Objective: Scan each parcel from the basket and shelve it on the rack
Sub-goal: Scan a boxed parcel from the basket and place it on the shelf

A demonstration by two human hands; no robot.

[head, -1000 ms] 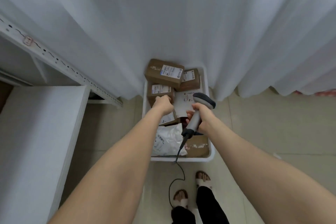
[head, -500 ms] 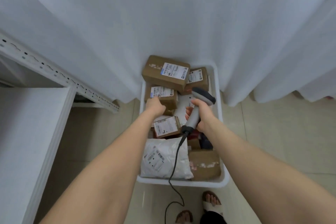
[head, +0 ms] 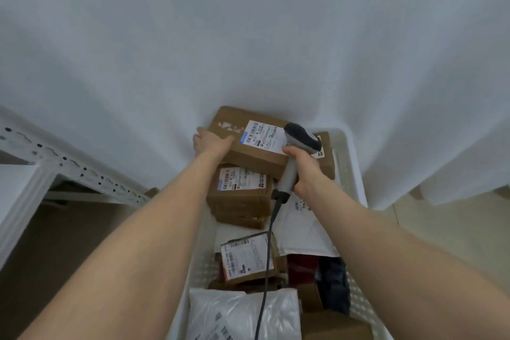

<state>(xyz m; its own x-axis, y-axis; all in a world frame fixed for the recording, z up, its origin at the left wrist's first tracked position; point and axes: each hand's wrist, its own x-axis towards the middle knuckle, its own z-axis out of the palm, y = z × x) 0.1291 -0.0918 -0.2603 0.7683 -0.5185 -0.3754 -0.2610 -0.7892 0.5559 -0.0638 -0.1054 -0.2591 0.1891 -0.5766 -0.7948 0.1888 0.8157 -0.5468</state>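
Observation:
A white basket (head: 348, 174) on the floor holds several parcels. At its far end lies a large brown cardboard box (head: 248, 152) with a white label on top. My left hand (head: 211, 143) grips this box at its left end, thumb on top. My right hand (head: 302, 171) holds a grey barcode scanner (head: 299, 143) by its handle, its head over the box's label. The scanner's cable hangs down across the basket. Below lie a second labelled brown box (head: 240, 193), a small labelled parcel (head: 248, 259) and a white plastic mailer (head: 242, 315).
A white metal rack (head: 71, 165) with a perforated upright and a white shelf board stands at the left. White curtains (head: 248, 36) hang behind the basket. Beige tiled floor shows at the right, brown floor at the left.
The view has moved closer over the basket. My left hand went from the second brown box to the far large box and took hold of it. The scanner moved up over that box's label.

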